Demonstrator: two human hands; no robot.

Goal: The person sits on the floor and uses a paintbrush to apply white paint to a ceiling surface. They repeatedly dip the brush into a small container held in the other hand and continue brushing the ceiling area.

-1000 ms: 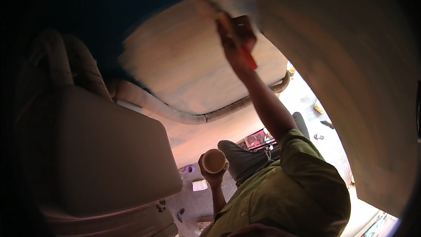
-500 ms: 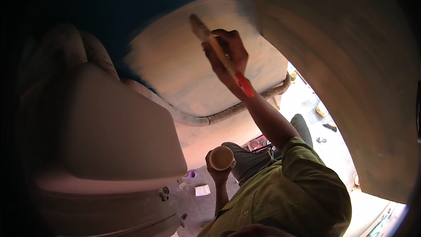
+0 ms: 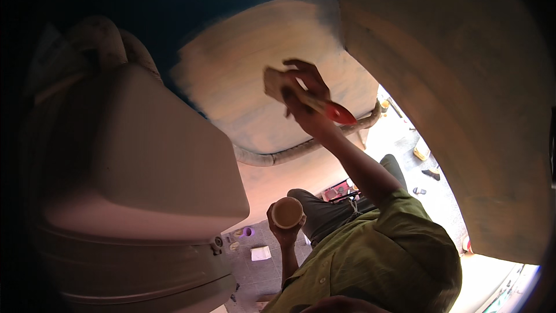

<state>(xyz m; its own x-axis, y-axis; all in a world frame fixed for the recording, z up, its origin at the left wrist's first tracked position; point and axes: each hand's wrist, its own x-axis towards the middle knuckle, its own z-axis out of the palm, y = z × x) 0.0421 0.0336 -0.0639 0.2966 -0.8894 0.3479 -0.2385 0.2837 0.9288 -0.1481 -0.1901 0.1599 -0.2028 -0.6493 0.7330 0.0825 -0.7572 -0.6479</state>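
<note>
My right hand [image 3: 306, 103] is raised and shut on a paintbrush with a red handle [image 3: 339, 113]. The brush's wide bristles [image 3: 275, 83] lie against a pale peach painted patch [image 3: 237, 87] that is bordered by dark blue. My left hand [image 3: 285, 233] is lower, near my chest, and grips a small round cup [image 3: 288, 213] holding light-coloured paint. My green sleeve [image 3: 394, 237] fills the lower right.
A large white box-shaped tank [image 3: 145, 162] juts out on the left, close to the painted patch. A grey pipe [image 3: 289, 152] curves along under the patch. A broad tan curved wall [image 3: 463, 110] stands on the right. Far below lie tiled floor and small items [image 3: 260, 253].
My right hand has drawn the brush downward across the pale patch, and the brush has turned more sideways. The view has shifted, so the white tank looks larger. The cup stays in my left hand.
</note>
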